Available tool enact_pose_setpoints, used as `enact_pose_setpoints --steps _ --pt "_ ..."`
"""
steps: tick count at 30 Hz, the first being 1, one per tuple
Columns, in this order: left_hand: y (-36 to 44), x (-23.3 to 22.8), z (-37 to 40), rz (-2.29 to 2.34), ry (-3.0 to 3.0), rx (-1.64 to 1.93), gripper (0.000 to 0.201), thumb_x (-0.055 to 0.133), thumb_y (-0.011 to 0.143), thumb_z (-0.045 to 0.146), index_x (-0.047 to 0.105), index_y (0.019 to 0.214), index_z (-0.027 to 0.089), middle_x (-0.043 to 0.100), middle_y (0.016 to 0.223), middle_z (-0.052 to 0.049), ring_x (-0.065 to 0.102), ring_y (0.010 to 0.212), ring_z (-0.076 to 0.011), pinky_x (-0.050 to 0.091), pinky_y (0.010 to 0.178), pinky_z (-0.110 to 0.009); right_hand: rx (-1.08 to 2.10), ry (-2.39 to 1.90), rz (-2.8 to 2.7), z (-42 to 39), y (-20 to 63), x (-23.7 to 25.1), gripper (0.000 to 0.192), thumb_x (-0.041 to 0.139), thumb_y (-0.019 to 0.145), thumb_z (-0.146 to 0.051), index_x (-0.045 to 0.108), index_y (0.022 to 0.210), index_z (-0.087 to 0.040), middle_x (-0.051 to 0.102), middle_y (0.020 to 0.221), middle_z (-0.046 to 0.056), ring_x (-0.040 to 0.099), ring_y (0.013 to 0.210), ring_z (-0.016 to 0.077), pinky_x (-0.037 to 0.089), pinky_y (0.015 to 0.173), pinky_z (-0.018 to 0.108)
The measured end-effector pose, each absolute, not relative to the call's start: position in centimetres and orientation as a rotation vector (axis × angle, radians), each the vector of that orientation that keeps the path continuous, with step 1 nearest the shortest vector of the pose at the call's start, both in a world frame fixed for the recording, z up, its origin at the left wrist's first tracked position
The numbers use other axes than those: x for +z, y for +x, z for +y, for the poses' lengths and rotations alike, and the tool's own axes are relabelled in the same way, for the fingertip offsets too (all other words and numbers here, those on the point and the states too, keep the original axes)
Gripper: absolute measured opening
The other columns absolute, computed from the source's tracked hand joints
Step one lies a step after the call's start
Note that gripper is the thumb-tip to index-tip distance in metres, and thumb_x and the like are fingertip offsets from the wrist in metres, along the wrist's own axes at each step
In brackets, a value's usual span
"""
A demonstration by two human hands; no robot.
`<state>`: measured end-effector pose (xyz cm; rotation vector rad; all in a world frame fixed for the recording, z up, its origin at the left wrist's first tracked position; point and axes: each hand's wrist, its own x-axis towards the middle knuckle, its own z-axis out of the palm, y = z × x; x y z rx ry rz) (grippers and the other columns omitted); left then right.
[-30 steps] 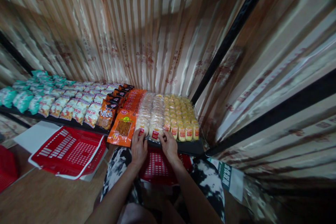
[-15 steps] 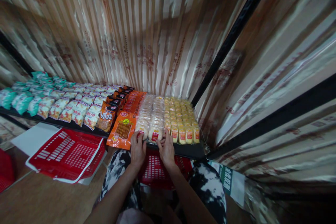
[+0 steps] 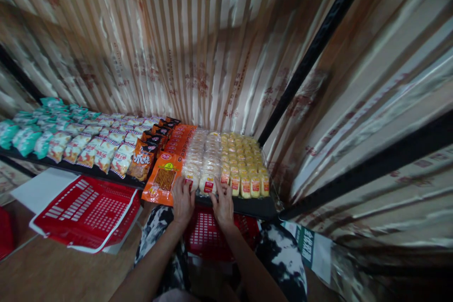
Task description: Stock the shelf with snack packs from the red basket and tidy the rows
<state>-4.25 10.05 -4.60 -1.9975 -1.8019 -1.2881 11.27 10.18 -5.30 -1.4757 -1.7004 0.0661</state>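
Observation:
My left hand [image 3: 183, 202] rests at the front of a row of white round packaged pastries [image 3: 191, 170], its fingers spread against the front packet and partly covering the red label. Beside it, my right hand [image 3: 223, 203] has its fingers apart, touching the right side of the front packet of the second white row [image 3: 207, 182]. Neither hand lifts anything. Right of the white rows stand several rows of small yellow packaged cakes [image 3: 245, 184] with red labels. An orange snack bag [image 3: 163, 177] leans at the shelf's front, close to my left hand.
Farther left on the black shelf [image 3: 244, 206] are orange-brown bags [image 3: 141, 158], white snack bags [image 3: 104, 156] and teal bags [image 3: 26, 139]. A red basket [image 3: 102, 207] lies on the floor at left; another red basket [image 3: 203, 233] sits under the shelf. A black post [image 3: 307, 56] rises at right.
Both hands stay at the white packets, with small finger shifts. My right-hand fingers have spread a little at the second row's front. The view has shifted slightly.

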Motion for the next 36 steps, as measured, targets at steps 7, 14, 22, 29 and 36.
enact_pose_setpoints --steps 7,14,22,29,36 --pt "-2.3 -4.8 10.8 -1.781 -1.986 -1.279 0.049 0.047 0.089 0.031 0.038 0.131 0.007 0.029 0.143 -0.025 0.015 0.139 -0.031 0.032 0.104 -0.052 0.101 -1.49 -1.706 10.3 11.5 -5.6 0.048 0.048 0.088 -0.031 0.042 0.136 -0.03 0.047 0.102 0.007 0.056 0.083 0.0172 0.054 0.072 0.03" --pt "-0.3 -4.1 11.6 -1.923 -1.9 -0.992 0.069 0.05 0.085 0.048 0.035 0.137 0.006 0.017 0.148 -0.027 0.007 0.139 -0.0363 0.021 0.106 -0.058 0.102 -1.472 -1.678 10.1 11.3 -5.3 0.046 0.044 0.089 -0.032 0.042 0.136 -0.03 0.048 0.1 0.007 0.056 0.083 0.0172 0.054 0.073 0.031" --pt "0.3 -3.4 11.5 -1.947 -1.92 -0.962 0.054 0.053 0.084 0.041 0.043 0.135 0.023 -0.003 0.153 -0.015 0.004 0.139 -0.0382 0.019 0.106 -0.06 0.097 -1.453 -1.683 10.1 11.4 -5.3 0.046 0.042 0.091 -0.036 0.041 0.136 -0.027 0.052 0.098 0.007 0.057 0.082 0.0155 0.053 0.074 0.028" --pt "0.3 -3.5 11.4 -1.927 -1.932 -1.003 0.057 0.053 0.085 0.041 0.038 0.138 0.025 -0.002 0.153 -0.015 0.004 0.139 -0.0379 0.02 0.105 -0.061 -0.22 -1.483 -1.744 10.7 13.2 -3.8 0.036 0.038 0.092 -0.023 0.055 0.124 -0.022 0.054 0.12 0.012 0.049 0.112 0.0218 0.042 0.095 0.039" --pt "0.2 -3.9 11.6 -1.93 -1.939 -1.046 0.059 0.054 0.083 0.042 0.038 0.138 0.026 0.01 0.153 -0.014 0.005 0.14 -0.0363 0.02 0.105 -0.062 -0.442 -1.576 -1.896 13.6 14.4 -1.0 0.044 0.035 0.091 -0.017 0.045 0.133 -0.015 0.037 0.144 0.013 0.023 0.137 0.0242 0.028 0.107 0.046"
